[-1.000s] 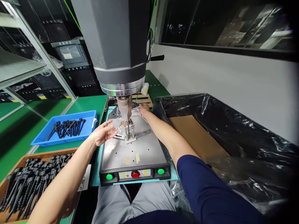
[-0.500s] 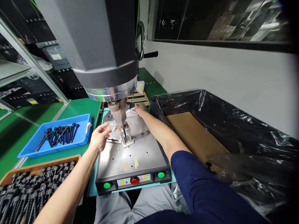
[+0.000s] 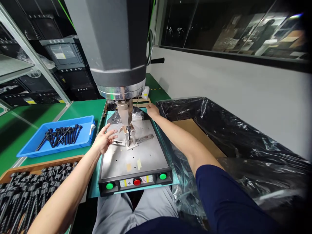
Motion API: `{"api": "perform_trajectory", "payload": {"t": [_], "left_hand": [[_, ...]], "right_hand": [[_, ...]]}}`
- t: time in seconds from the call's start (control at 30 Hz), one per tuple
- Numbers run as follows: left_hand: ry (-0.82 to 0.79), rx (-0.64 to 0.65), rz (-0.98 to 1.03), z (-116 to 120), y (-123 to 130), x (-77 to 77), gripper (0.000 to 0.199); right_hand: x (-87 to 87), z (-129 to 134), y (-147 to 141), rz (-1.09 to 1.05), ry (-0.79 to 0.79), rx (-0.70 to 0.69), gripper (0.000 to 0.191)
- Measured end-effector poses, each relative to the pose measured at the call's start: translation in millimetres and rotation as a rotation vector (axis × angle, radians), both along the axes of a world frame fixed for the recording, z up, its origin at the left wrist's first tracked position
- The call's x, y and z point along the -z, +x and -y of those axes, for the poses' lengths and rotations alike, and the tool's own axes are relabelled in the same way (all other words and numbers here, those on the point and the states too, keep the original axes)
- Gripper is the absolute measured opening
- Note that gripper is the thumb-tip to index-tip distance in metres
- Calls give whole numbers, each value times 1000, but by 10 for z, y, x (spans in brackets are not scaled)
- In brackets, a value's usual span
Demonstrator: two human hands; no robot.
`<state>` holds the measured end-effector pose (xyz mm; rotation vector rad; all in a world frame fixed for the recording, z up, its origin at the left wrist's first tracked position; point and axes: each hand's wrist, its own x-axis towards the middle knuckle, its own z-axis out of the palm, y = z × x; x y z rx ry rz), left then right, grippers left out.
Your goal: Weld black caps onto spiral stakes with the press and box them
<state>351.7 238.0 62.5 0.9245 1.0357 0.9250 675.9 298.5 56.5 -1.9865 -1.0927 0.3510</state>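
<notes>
My left hand (image 3: 105,139) is raised over the left side of a metal machine plate (image 3: 126,162), fingers spread and holding nothing. My right hand (image 3: 153,111) reaches to the plate's back right edge, its fingers loosely bent and partly hidden, with nothing visible in them. Between the hands, a metal fixture (image 3: 133,138) is mounted on the plate. A black stemmed part (image 3: 128,131) stands upright in it, directly below the press head's metal tool (image 3: 125,112). Clear plastic (image 3: 138,114) lies at the back of the plate, left of my right hand.
A blue tray (image 3: 56,152) holds several black stemmed parts; an orange-brown tray (image 3: 44,164) below it holds many more. At right stands a large box lined with black plastic (image 3: 234,130). The big press head (image 3: 119,65) hangs overhead. Green buttons and a red one (image 3: 136,182) line the front panel.
My left hand's fingers have opened from a near pinch. My right hand has moved right, away from the clear plastic at the back. The camera view has shifted slightly.
</notes>
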Motion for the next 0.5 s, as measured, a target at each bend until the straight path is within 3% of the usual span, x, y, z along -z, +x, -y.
{"api": "perform_trajectory", "payload": {"t": [0.13,0.23,0.33,0.43,0.5], "left_hand": [[-53,42,-58,8,-112,28,82],[79,-78,-265,44,-189,40,66],[593,-199,-556,129,-215,2,45],[1112,-79,-723,184,-138,-36,37],[1322,52,-758,170,-41,-22,43]], "right_hand": [[-145,356,-74,100,60,-79,23],[-183,689,-260,199,113,-240,18],[-144,1035,-533,287,193,-393,18],[-83,1291,-798,461,333,-550,32],[-52,1378,-929,589,379,-627,46]]}}
